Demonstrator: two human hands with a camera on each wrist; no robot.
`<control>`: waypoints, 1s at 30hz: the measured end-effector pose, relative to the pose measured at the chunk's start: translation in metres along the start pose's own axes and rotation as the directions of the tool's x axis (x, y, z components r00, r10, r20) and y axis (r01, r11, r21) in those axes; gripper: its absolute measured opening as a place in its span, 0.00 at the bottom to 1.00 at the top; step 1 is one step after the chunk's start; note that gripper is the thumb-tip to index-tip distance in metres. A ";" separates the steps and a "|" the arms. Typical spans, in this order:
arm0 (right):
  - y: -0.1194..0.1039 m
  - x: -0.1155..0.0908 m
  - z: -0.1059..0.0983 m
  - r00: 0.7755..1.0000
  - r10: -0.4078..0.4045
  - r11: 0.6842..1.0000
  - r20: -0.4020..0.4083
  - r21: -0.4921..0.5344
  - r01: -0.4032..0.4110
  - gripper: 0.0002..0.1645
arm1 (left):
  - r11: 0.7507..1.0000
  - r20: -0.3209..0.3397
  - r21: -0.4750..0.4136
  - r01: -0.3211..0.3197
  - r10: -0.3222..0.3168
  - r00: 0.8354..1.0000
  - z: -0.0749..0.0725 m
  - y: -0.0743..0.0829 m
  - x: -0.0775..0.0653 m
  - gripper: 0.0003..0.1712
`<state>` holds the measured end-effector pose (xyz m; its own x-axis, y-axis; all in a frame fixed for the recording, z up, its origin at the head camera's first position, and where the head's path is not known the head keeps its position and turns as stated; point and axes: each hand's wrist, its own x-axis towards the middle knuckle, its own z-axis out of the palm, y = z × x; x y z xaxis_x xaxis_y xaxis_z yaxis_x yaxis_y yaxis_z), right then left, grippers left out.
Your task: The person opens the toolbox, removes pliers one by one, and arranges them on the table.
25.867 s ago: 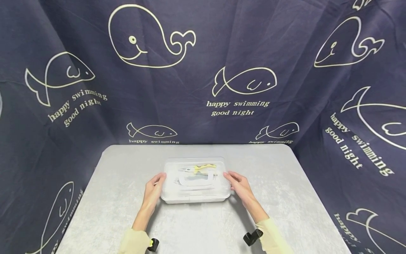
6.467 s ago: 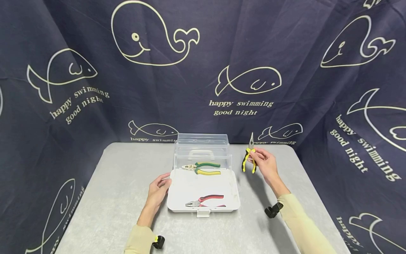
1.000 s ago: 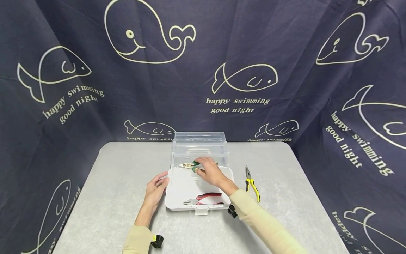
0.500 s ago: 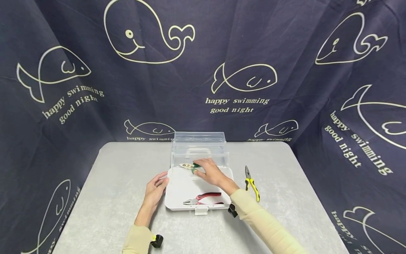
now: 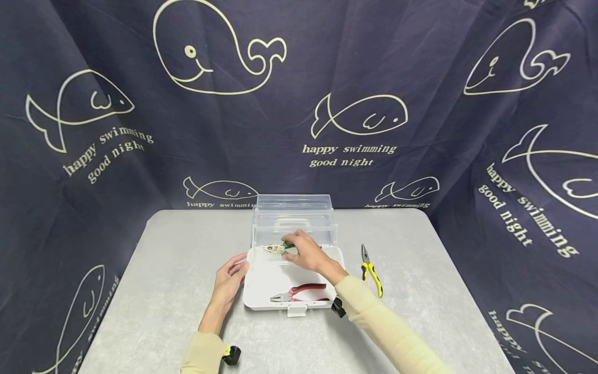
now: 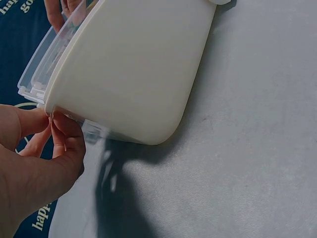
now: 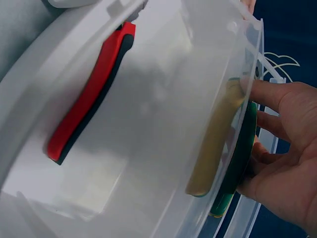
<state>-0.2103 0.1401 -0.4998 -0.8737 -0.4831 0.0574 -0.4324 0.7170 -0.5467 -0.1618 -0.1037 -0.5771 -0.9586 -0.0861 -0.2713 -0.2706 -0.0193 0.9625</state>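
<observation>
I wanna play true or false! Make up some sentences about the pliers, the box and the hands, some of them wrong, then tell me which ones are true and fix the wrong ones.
1. The red-and-black pliers lie in the white box. True.
2. The white box is shut. False: its clear lid stands open.
3. The right hand grips the green-and-yellow pliers. True.
4. All three pairs of pliers are inside the white box. False: the yellow-and-black pliers lie on the grey table.
5. Both hands are holding pliers. False: the left hand holds the edge of the white box.
</observation>
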 end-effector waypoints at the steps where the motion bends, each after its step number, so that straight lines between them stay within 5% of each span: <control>1: -0.001 0.001 -0.001 1.000 0.003 1.000 0.002 -0.004 -0.003 0.26 | 1.000 0.002 0.004 0.004 -0.004 1.000 0.000 0.000 0.000 0.22; 10: -0.007 0.004 -0.004 0.997 -0.082 0.996 -0.007 -0.036 0.082 0.12 | 1.000 -0.004 0.002 0.008 -0.008 1.000 0.001 0.000 0.001 0.22; 20: -0.014 0.007 -0.011 0.988 -0.134 0.986 0.076 -0.093 0.141 0.09 | 1.000 0.002 0.010 0.008 -0.008 1.000 -0.002 0.000 0.001 0.22; 30: -0.003 -0.001 -0.012 0.976 -0.205 0.967 0.074 -0.142 0.214 0.07 | 1.000 0.002 0.016 0.004 -0.004 1.000 0.002 -0.001 0.000 0.22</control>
<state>-0.2104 0.1444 -0.4876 -0.7475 -0.6557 0.1060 -0.6363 0.6611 -0.3976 -0.1617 -0.1021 -0.5784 -0.9577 -0.0845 -0.2751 -0.2758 -0.0035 0.9612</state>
